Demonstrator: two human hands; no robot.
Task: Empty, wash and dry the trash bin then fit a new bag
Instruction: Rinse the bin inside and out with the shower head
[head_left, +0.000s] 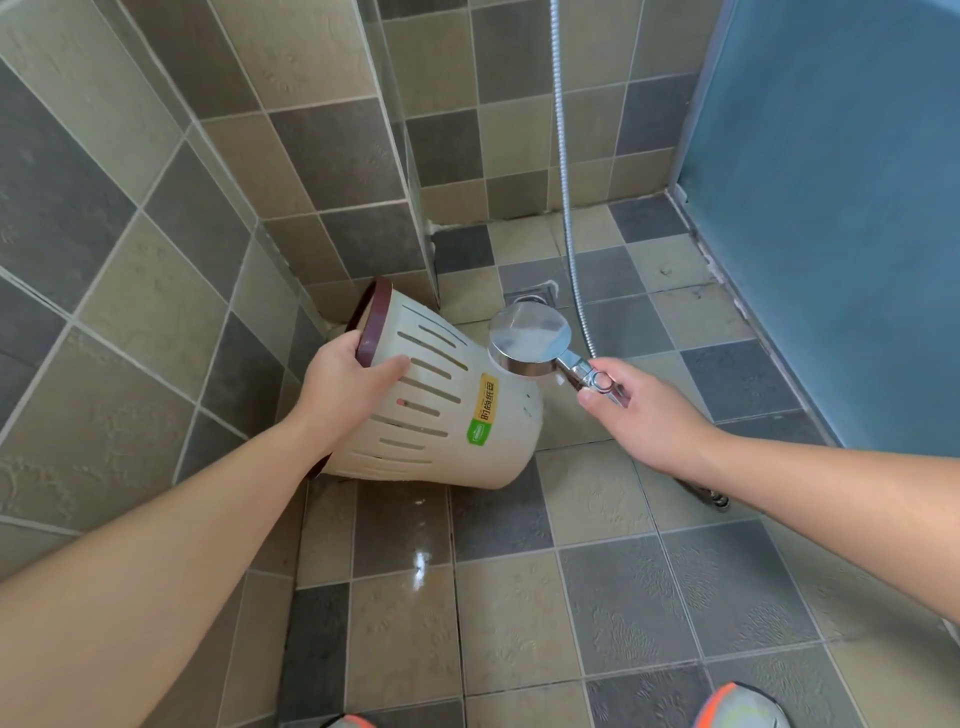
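While we are standing in the tiled shower corner, we are holding the trash bin (441, 410) tipped on its side, mouth facing left toward the wall, base pointing right. The bin is cream plastic, a tapered round bucket shape, with rows of narrow slots cut through the wall and a dark maroon rim ring (371, 325) at the mouth. A yellow-and-green sticker (484, 410) is sitting on its smooth lower band. Its lower side is lying close to the floor (597, 597); we cannot tell if it is touching.

Our left hand (345, 376) is gripping the rim, fingers curled over the maroon ring and inside the mouth, thumb lying along the slotted outer wall.

Our right hand (639, 410) is pinching the chrome handle of the shower head (530, 332), thumb on top. The head is a round, flat disc, polished metal, its back facing us, and it is sitting right against the base of the bin. A ribbed metal hose (563, 171) is hanging down the wall behind it and curving along the floor.

Walls and floor are square tiles in matte beige and grey with a faint embossed pattern and pale grout. A wet glossy patch (421, 564) is shining near our feet. A square floor drain (530, 296) is showing just beyond the shower head. A frosted blue panel (831, 208) is filling the right side. Shoe (737, 709) toes with orange trim are showing at the bottom edge.
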